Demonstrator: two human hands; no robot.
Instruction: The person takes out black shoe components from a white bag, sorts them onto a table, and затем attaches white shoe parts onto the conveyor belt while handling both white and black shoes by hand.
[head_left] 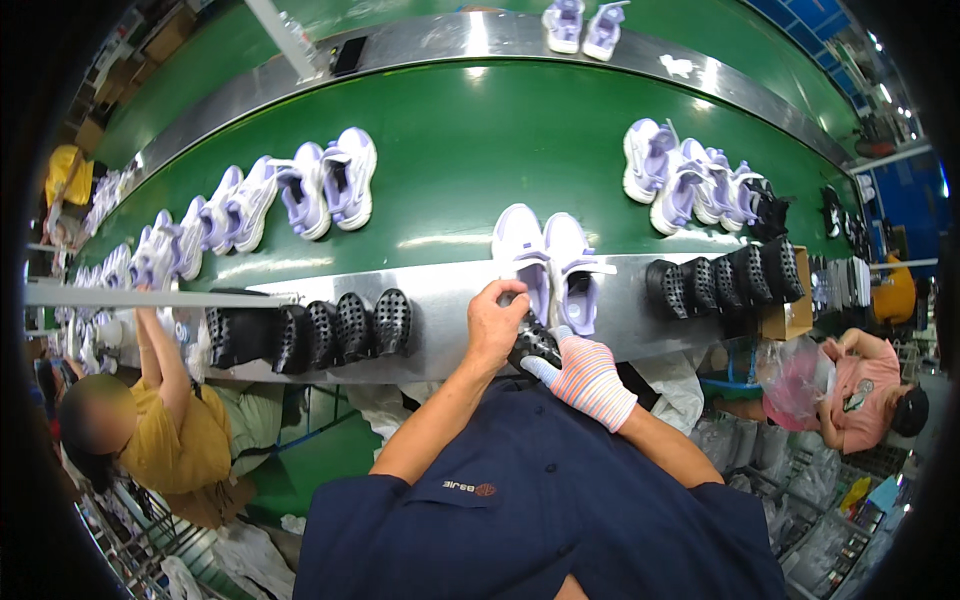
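Striped-gloved right hand (588, 378) holds a black perforated plastic insert (536, 350); bare left hand (494, 325) pinches narrowly, contents unclear. Slack grip could let the insert scuff the white-lavender sneakers (566, 240) just beyond.

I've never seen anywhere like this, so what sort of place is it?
Most likely a shoe factory: white-and-lavender sneakers line a long green surface, perhaps a conveyor; black perforated pieces stand along its metal edge; a co-worker is beside it.

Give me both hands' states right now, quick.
Left hand: fingers curled; grip cannot be told.
Right hand: gloved, closed on a black perforated piece.
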